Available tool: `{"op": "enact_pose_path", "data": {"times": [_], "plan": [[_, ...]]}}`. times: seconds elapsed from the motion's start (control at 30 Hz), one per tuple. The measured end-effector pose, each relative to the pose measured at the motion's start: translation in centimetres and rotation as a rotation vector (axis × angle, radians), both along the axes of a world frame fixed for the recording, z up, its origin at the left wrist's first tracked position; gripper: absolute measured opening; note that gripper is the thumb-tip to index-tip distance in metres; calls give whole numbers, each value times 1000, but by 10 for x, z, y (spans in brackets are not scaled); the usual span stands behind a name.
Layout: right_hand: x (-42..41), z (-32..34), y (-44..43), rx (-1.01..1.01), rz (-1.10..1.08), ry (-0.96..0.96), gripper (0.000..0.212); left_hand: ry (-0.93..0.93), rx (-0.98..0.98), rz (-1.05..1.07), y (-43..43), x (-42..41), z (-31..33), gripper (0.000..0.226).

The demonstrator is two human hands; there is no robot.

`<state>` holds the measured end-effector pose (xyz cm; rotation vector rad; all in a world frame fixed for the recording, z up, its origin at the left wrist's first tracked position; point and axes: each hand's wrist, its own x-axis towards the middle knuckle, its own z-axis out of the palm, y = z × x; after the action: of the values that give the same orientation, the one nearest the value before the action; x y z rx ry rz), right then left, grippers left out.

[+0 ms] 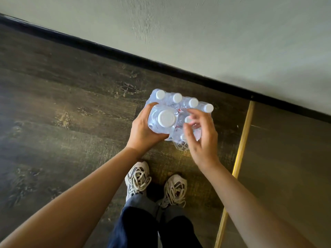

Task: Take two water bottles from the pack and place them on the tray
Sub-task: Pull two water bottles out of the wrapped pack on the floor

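Observation:
A shrink-wrapped pack of water bottles (pixel 180 102) with white caps stands on the dark wood floor by the wall. My left hand (pixel 143 131) is wrapped around one clear bottle (pixel 162 119), which is raised nearer the camera than the rest. My right hand (pixel 202 138) hovers over the pack's near right side. Its fingers curl around the white cap of another bottle (pixel 188 120) among the torn wrap. Whether they grip it firmly is unclear. No tray is in view.
A black skirting board (pixel 161 66) and a pale wall (pixel 215 33) run diagonally behind the pack. A brass floor strip (pixel 240 154) lies to the right. My two feet in pale sneakers (pixel 155 183) stand just in front of the pack.

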<state>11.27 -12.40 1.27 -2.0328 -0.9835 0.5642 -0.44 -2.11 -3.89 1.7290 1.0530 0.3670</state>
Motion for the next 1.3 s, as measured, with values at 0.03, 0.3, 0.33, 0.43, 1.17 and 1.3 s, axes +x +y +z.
{"op": "enact_pose_path", "data": {"times": [0.03, 0.3, 0.33, 0.43, 1.17, 1.3], "plan": [[4, -15, -3, -68, -75, -37, 33, 2, -5, 4, 0, 1, 0, 65], [33, -108, 19, -705, 112, -182, 43, 6, 15, -13, -2, 0, -1, 70], [36, -112, 20, -698, 120, -187, 40, 7, 20, -14, -2, 0, -1, 69], [47, -113, 19, -661, 176, -199, 32, 2, 32, -17, -3, 0, 1, 70], [66, 62, -36, -232, 2, -192, 33, 1, -30, -172, -33, 58, 13, 65], [70, 45, -44, -177, 13, -170, 37, 19, -38, -160, -34, 61, 8, 65]]}}
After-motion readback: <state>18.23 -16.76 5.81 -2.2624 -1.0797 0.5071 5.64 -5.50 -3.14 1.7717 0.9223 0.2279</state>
